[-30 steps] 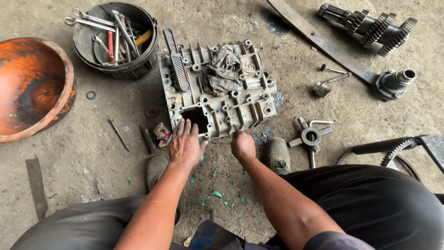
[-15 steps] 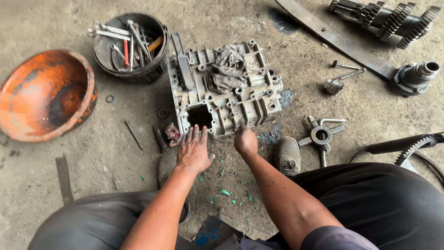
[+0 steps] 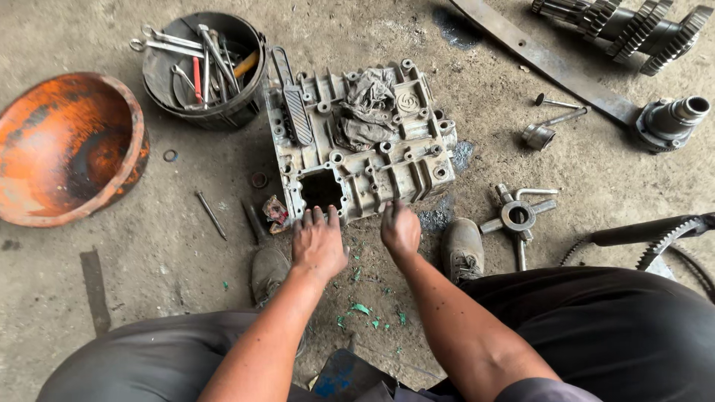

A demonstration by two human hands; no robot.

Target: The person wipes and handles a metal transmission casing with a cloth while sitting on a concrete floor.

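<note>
Both forearms are bare to the elbow. The left hand (image 3: pixel 319 242) and right hand (image 3: pixel 401 229) wear no gloves. Dark grey trousers (image 3: pixel 611 335) cover the legs, and worn, dusty grey shoes (image 3: pixel 463 249) cover both feet.

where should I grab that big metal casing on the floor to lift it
Probably the metal casing by its near edge, where the left hand and right hand already are. It lies flat; the square opening by that edge offers a finger hold.

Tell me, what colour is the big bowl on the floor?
Orange, with dark patches inside; the bowl shows best in the head view.
</note>
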